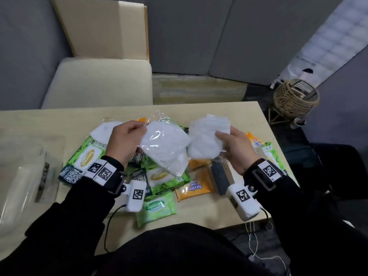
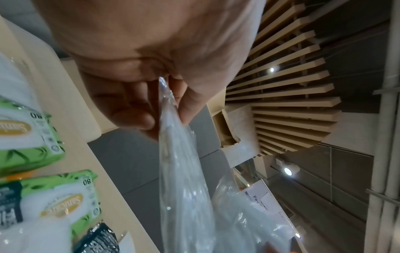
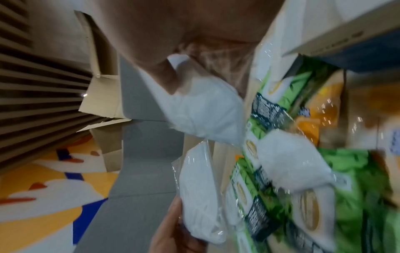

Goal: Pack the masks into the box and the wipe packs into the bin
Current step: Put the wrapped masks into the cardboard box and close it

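Note:
My left hand (image 1: 141, 127) pinches the edge of a white mask in a clear wrapper (image 1: 165, 146) above the table. In the left wrist view the fingertips (image 2: 149, 119) pinch that wrapper (image 2: 184, 188) at its top corner. My right hand (image 1: 220, 136) holds a second wrapped mask (image 1: 206, 136) next to the first; the right wrist view shows it (image 3: 205, 111) under the palm. A third mask (image 1: 103, 130) lies on the wipe packs. Green wipe packs (image 1: 89, 158) and orange ones (image 1: 193, 188) cover the table's middle. An open cardboard box (image 1: 103, 28) stands behind the table.
A clear plastic bin (image 1: 25, 172) sits on the table's left end. A cream chair seat (image 1: 99, 84) is under the cardboard box. A wicker basket (image 1: 294, 98) stands on the floor at the right. A small grey and tan box (image 1: 219, 174) lies beneath my right wrist.

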`<state>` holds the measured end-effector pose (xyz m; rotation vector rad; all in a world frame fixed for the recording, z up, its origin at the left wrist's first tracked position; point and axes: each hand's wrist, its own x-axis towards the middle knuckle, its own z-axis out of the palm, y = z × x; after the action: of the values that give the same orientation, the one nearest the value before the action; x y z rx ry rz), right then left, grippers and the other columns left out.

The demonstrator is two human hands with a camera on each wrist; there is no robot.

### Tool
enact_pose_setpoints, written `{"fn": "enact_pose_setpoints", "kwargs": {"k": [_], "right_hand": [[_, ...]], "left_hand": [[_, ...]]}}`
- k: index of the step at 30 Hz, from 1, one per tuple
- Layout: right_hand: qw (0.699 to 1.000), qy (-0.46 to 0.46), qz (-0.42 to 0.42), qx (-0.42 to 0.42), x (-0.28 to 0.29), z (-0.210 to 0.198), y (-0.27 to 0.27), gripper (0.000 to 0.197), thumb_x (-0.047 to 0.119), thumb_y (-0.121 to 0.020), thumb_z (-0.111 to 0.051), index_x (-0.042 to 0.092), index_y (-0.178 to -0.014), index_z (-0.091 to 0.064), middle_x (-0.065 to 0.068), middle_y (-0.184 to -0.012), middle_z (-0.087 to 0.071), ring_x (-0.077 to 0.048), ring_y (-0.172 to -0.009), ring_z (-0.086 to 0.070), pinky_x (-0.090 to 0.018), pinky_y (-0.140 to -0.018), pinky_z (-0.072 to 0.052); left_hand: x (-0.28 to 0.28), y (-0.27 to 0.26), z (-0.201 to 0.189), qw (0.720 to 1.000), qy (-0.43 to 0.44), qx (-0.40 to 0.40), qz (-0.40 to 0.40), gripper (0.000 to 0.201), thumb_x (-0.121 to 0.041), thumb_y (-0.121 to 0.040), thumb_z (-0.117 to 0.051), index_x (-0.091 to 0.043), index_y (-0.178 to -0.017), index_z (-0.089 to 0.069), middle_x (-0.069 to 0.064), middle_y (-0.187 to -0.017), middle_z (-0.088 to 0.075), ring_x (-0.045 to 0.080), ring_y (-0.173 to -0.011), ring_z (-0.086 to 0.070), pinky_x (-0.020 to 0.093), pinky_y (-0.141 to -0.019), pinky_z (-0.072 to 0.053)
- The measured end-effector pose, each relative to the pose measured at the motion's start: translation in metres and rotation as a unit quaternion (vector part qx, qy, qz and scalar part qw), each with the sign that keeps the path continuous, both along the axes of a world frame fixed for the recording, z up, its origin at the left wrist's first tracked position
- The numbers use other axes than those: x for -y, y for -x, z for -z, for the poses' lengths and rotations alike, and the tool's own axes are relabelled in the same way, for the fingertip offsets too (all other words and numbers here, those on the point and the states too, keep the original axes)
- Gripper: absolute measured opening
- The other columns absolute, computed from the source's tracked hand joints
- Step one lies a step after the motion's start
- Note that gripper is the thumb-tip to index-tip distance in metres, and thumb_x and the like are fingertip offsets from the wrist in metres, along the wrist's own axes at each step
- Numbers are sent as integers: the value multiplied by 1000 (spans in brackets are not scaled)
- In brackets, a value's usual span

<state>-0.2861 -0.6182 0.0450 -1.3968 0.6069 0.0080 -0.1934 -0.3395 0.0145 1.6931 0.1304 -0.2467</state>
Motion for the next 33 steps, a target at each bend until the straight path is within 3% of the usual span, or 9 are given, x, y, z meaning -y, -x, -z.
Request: {"fn": "enact_pose_setpoints", "kwargs": {"k": [2,5,11,16,19,24,26,30,33], "right_hand": [[975,171,-25,140,15,-6,9,29,-1,-97,-63,9,-122,-74,-4,-124,-72,-14,-115,-66,-34,-89,-55],[837,442,-152,284,33,-9,22,54,-10,-83,-52,23,-115,-80,-5,-159,-42,-26,-151,-34,-42,-122,-30],[661,616,-326,278,50,7,40,82,-9,-65,-46,42,-121,-76,-14,-167,-31,-42,-155,-22,-61,-116,-30],[742,536,-300,269,64,9,48,68,-14,-76,-52,34,-116,-80,-10,-168,-29,-30,-153,-28,-47,-121,-30],[801,494,-242,237,64,7,52,34,13,-92,-74,33,-120,-77,0,-159,-40,-16,-145,-38,-35,-119,-33],[878,419,-197,126,55,-2,39,63,26,-72,-92,32,-125,-60,9,-100,-60,-4,-89,-56,-26,-83,-49],[901,375,-196,94,57,0,34,49,22,-73,-92,32,-110,-61,8,-82,-59,-6,-70,-53,-23,-67,-45],[954,242,-160,79,67,8,30,27,18,-80,-80,16,-107,-74,-9,-99,-78,-25,-91,-73,-50,-83,-60],[968,158,-184,62,78,1,30,24,11,-82,-71,12,-106,-75,-11,-98,-77,-24,-86,-72,-49,-77,-61]], "left_hand": [[18,7,-2,1000,19,-7,6,17,-10,-96,-65,-22,-93,-77,2,-86,-72,14,-67,-60,22,-50,-49],[51,18,-5,998,52,-30,29,18,-12,-97,-65,-23,-89,-78,-4,-81,-73,22,-75,-61,29,-58,-50],[104,36,-20,985,124,-31,120,21,-18,-102,-57,-19,-109,-77,5,-93,-70,19,-78,-63,29,-62,-54],[117,40,-23,980,96,25,175,21,-9,-98,-66,-8,-118,-72,-1,-90,-75,10,-76,-68,28,-56,-56],[120,41,-22,982,100,20,158,21,-6,-97,-66,-7,-117,-72,0,-86,-76,12,-70,-69,27,-51,-55],[119,45,-21,979,109,-22,172,17,-9,-97,-66,-14,-110,-77,7,-92,-74,20,-75,-64,28,-54,-54],[116,45,-22,980,116,-36,159,18,-10,-98,-65,-15,-109,-78,6,-92,-73,21,-75,-63,28,-53,-53],[96,33,-19,990,100,-25,95,19,-11,-95,-68,-23,-102,-81,2,-93,-75,22,-80,-65,30,-59,-54],[82,25,-17,993,91,-14,76,24,-13,-86,-79,-27,-105,-79,14,-92,-72,28,-83,-64,41,-71,-51]]}}
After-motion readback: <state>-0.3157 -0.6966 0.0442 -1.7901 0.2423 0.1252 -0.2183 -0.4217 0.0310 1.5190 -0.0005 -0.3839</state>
